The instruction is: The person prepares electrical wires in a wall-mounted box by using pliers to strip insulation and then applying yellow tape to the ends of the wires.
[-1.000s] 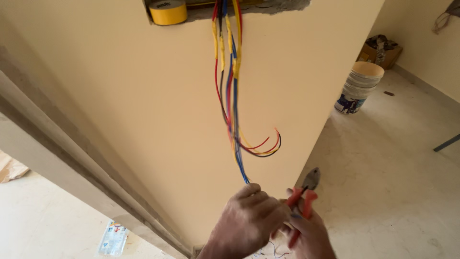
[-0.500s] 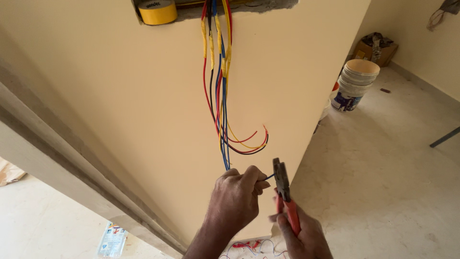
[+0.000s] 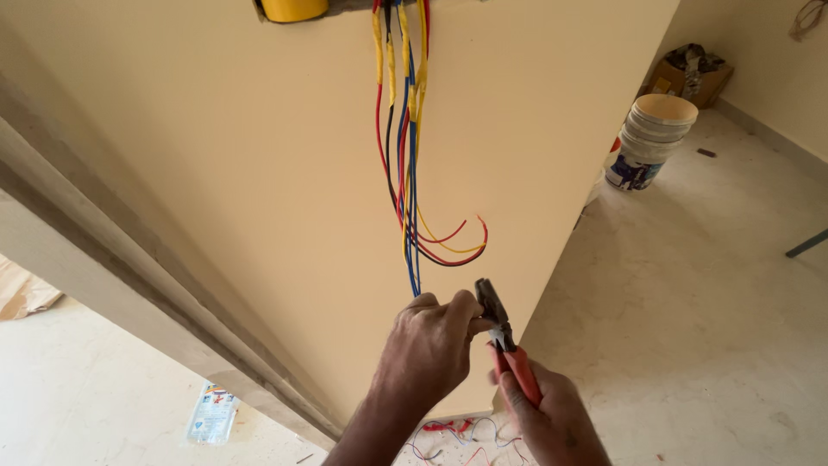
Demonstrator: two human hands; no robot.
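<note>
Overhead, a wall slot holds yellow tape, cut off by the frame edge, and spills thin coloured wires. Left hand pinches the blue wire's end; grip point hidden. Right hand clasps red-handled pliers. Stacked buckets, contents unseen, sit on the floor.

Cream wall fills the view; pale stone floor catches daylight. Stacked buckets stand by the corner, a cardboard box against the far wall beyond.
</note>
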